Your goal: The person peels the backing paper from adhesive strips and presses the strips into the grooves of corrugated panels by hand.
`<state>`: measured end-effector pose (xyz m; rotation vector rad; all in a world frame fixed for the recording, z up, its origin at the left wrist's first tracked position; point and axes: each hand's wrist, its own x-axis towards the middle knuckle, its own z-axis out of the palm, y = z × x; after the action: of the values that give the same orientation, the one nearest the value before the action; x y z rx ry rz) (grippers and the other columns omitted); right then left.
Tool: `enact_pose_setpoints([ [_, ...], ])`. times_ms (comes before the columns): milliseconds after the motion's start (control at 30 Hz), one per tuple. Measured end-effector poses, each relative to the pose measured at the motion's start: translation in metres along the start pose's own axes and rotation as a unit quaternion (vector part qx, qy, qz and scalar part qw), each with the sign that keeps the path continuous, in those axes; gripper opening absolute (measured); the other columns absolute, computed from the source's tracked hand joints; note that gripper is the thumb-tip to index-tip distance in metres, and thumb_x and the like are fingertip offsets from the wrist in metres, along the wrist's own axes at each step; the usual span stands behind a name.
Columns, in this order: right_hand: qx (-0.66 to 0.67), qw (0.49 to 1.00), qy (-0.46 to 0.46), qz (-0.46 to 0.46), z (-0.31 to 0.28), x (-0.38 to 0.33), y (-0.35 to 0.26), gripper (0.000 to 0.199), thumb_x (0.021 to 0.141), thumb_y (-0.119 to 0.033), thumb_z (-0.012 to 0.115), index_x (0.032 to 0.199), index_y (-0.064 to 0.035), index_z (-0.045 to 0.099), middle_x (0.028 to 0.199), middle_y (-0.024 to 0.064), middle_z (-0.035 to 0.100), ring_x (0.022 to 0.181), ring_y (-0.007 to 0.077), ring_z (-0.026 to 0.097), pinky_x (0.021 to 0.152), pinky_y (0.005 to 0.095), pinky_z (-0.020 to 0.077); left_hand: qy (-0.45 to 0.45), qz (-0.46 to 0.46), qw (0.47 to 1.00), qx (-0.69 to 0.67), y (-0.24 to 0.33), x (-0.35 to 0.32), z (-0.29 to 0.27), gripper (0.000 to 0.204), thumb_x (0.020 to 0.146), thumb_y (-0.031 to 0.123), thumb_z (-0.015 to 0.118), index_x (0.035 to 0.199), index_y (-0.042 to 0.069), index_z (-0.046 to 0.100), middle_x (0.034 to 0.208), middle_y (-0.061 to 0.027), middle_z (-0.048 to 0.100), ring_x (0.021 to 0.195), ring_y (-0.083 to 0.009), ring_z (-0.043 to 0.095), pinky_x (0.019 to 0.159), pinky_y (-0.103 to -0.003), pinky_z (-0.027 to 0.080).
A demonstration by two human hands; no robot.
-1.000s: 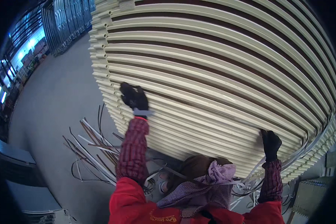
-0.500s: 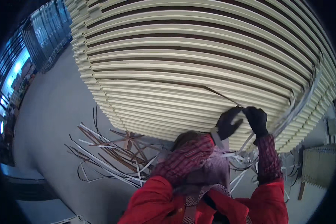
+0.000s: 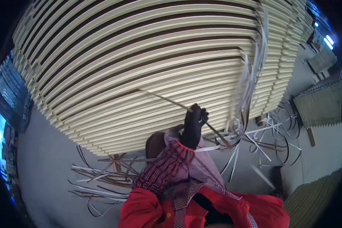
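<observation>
My left hand (image 3: 195, 121), in a dark glove, is closed around a narrow brown strip (image 3: 165, 99). One part of the strip runs up and left from my fist to a groove among the cream-coloured ribbed bars (image 3: 152, 72); its loose end slants down to the right below the hand. The plaid sleeve cover of my left arm crosses in front of the stack's near edge. My right red sleeve (image 3: 260, 209) shows at the bottom, but I cannot see the hand. Close to it, a pale strip (image 3: 263, 177) is blurred by motion.
A bundle of white strips (image 3: 250, 87) hangs over the bars on the right. Tangled brown and white strips (image 3: 102, 176) lie on the floor at left, and more (image 3: 271, 133) at right. Other ribbed stacks (image 3: 319, 104) stand to the right.
My right hand has left the strip and dropped out of sight. My left hand now grips the strip alone. The view has swung right, so the stack appears further left.
</observation>
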<state>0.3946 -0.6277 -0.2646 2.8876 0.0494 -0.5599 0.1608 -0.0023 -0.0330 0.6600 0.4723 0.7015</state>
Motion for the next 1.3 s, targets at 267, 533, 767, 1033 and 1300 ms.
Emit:
enact_pose_setpoints([
  [267, 0.309, 0.884, 0.121, -0.330, -0.117, 0.010, -0.234, 0.036, 0.090, -0.023, 0.049, 0.118, 0.0007, 0.051, 0.109, 0.0172, 0.059, 0.108, 0.0259, 0.053, 0.094, 0.0355, 0.0390, -0.054, -0.052, 0.995, 0.071, -0.086, -0.043, 0.058, 0.021, 0.092, 0.021, 0.047, 0.103, 0.003, 0.050, 0.080, -0.0054, 0.057, 0.073, -0.0137, 0.056, 0.067, -0.028, 0.048],
  [533, 0.447, 0.655, -0.223, -0.567, -0.319, -0.089, -0.370, 0.045, 0.094, -0.039, 0.041, 0.111, -0.0015, 0.057, 0.098, 0.0069, 0.059, 0.086, 0.0141, 0.053, 0.078, 0.0292, 0.0431, -0.214, 0.016, 0.973, 0.080, -0.045, -0.001, 0.128, 0.037, 0.094, 0.016, 0.043, 0.127, 0.000, 0.039, 0.095, -0.0106, 0.059, 0.088, -0.0188, 0.057, 0.078, -0.031, 0.047],
  [767, 0.350, 0.723, 0.257, -0.538, -0.393, -0.077, -0.398, 0.037, 0.083, -0.041, 0.058, 0.082, -0.0041, 0.065, 0.064, 0.0169, 0.058, 0.058, 0.0330, 0.057, 0.056, 0.0384, 0.0453, -0.137, -0.026, 0.972, 0.187, -0.059, 0.064, 0.124, 0.036, 0.092, 0.037, 0.049, 0.112, 0.006, 0.049, 0.096, -0.0028, 0.055, 0.085, -0.0113, 0.052, 0.081, -0.028, 0.043],
  [1033, 0.264, 0.754, 0.383, -0.464, -0.419, -0.034, -0.482, 0.044, 0.082, -0.052, 0.052, 0.073, -0.0105, 0.063, 0.063, 0.0126, 0.060, 0.062, 0.0307, 0.061, 0.057, 0.0404, 0.0467, -0.095, 0.029, 0.956, 0.277, -0.043, 0.074, 0.075, 0.040, 0.090, 0.035, 0.051, 0.115, 0.004, 0.052, 0.102, -0.0056, 0.056, 0.092, -0.0153, 0.053, 0.086, -0.030, 0.042],
  [1300, 0.267, 0.765, 0.359, -0.464, -0.420, -0.024, -0.492, 0.048, 0.085, -0.051, 0.046, 0.069, -0.0090, 0.061, 0.062, 0.0130, 0.058, 0.060, 0.0317, 0.059, 0.056, 0.0426, 0.0448, -0.115, 0.225, 0.818, 0.516, -0.026, 0.067, 0.060, 0.032, 0.089, 0.019, 0.052, 0.114, -0.001, 0.053, 0.111, -0.0175, 0.057, 0.104, -0.0303, 0.054, 0.090, -0.036, 0.042],
])
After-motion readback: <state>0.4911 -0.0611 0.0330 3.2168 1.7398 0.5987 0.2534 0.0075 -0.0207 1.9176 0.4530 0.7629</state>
